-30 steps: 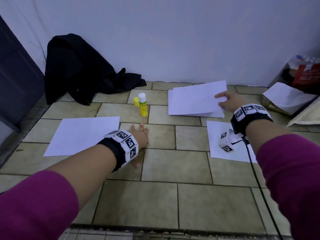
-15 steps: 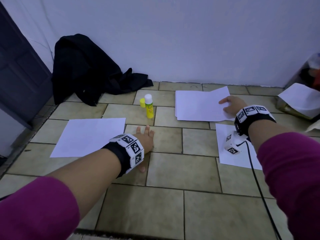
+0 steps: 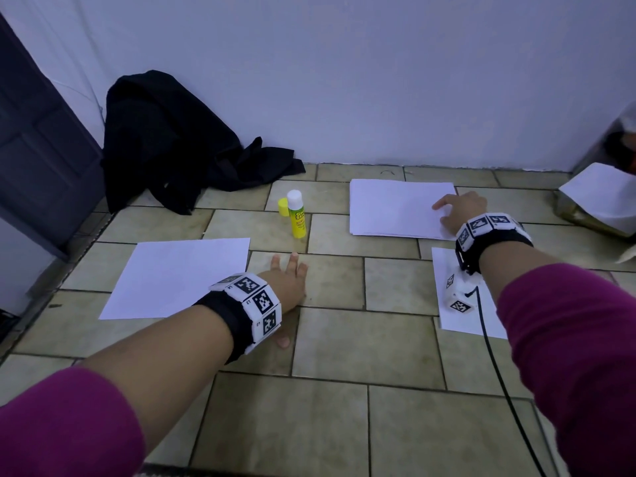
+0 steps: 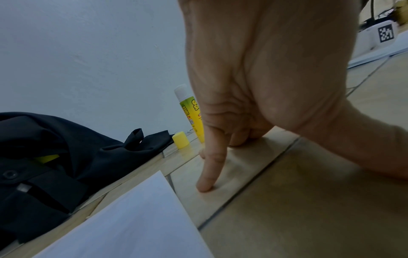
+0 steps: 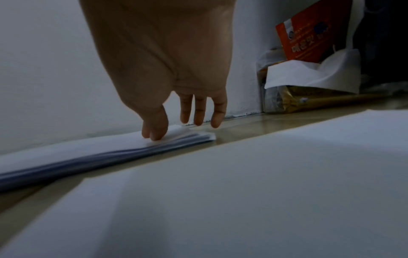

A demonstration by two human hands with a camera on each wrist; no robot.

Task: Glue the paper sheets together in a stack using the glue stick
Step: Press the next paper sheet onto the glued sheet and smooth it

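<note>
A stack of white paper sheets [image 3: 392,208] lies flat on the tiled floor near the back wall. My right hand [image 3: 461,210] rests on its right end. In the right wrist view the thumb and forefinger touch the top sheet near the stack's [image 5: 88,151] corner, the other fingers straight above the floor. An uncapped yellow glue stick [image 3: 297,218] stands upright left of the stack, its yellow cap [image 3: 283,206] beside it. My left hand [image 3: 287,280] lies flat on the tiles, holding nothing, beside a single sheet [image 3: 175,277].
Another single sheet [image 3: 457,304] lies under my right wrist, with a white marker cube [image 3: 456,294] and a black cable [image 3: 495,366] on it. A black garment [image 3: 172,153] is heaped at the back left by a dark door [image 3: 34,149]. A paper-covered bag [image 3: 599,204] sits far right.
The top sheet, raised by my right hand a second ago, has come down flat onto the stack. My left hand has stayed on the floor. The head view has shifted slightly.
</note>
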